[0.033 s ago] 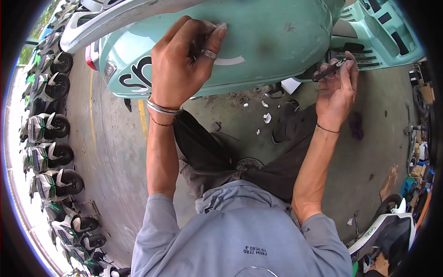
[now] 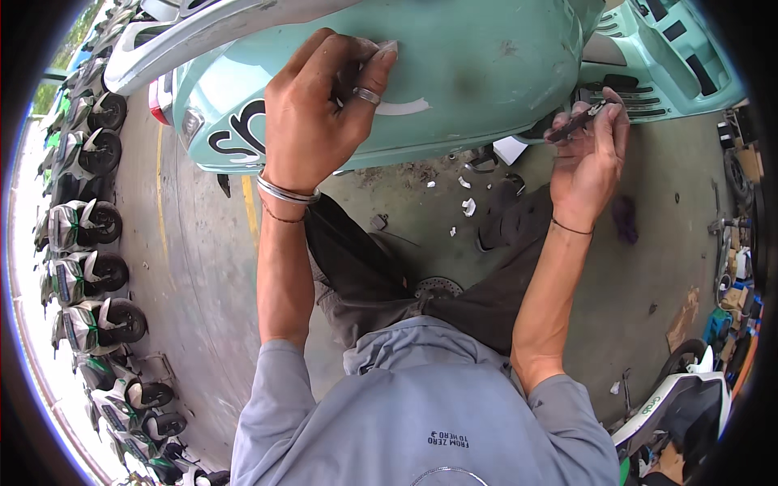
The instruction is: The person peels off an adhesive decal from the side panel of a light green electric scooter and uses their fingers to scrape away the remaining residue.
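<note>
A mint-green scooter body panel [image 2: 454, 73] fills the top middle, with black curved lettering outlined in white [image 2: 239, 134] toward its left. Against it, my left hand [image 2: 324, 105] is closed, thumb and forefinger pinching a small whitish, film-like scrap [image 2: 389, 46]. Just right of this hand a white sticker strip [image 2: 405, 107] lies on the panel. My right hand [image 2: 587, 158] is apart from the panel at its lower right, palm up, its fingers closed round a slim dark tool [image 2: 577, 123]. Whether that tool has a blade I cannot tell.
White scraps [image 2: 468, 207] litter the floor beneath the panel, near a perforated metal disc [image 2: 438, 287]. Parked scooters [image 2: 101, 223] line the left side. A white scooter part [image 2: 673, 405] and assorted parts [image 2: 733, 300] are at the right. A grey rail [image 2: 211, 40] crosses the upper left.
My right hand has shifted slightly to the left with the dark tool. The left hand stays in place at the panel.
</note>
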A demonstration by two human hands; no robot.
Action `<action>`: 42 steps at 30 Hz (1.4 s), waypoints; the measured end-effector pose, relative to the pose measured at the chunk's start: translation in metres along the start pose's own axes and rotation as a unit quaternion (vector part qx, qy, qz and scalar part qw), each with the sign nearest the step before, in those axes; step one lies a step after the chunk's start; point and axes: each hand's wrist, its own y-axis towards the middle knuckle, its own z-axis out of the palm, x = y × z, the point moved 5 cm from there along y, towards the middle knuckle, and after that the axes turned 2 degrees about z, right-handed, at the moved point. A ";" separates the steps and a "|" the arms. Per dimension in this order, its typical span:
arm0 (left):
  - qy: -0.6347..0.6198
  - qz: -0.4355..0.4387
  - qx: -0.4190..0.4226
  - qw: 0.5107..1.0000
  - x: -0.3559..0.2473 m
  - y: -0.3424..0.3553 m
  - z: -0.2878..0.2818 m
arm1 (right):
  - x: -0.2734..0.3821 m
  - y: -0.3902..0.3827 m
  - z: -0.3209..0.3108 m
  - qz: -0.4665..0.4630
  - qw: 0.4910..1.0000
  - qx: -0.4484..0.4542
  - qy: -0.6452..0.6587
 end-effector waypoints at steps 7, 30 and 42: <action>0.043 0.070 0.011 0.997 -0.002 0.007 -0.006 | -0.004 -0.037 0.072 0.000 0.997 0.052 -0.054; 0.004 0.004 0.017 1.000 0.009 0.002 -0.005 | -0.043 -0.062 0.125 -0.195 0.961 0.031 -0.195; -0.013 0.015 0.015 1.000 0.009 0.001 -0.005 | -0.040 -0.060 0.126 -0.173 0.959 0.037 -0.220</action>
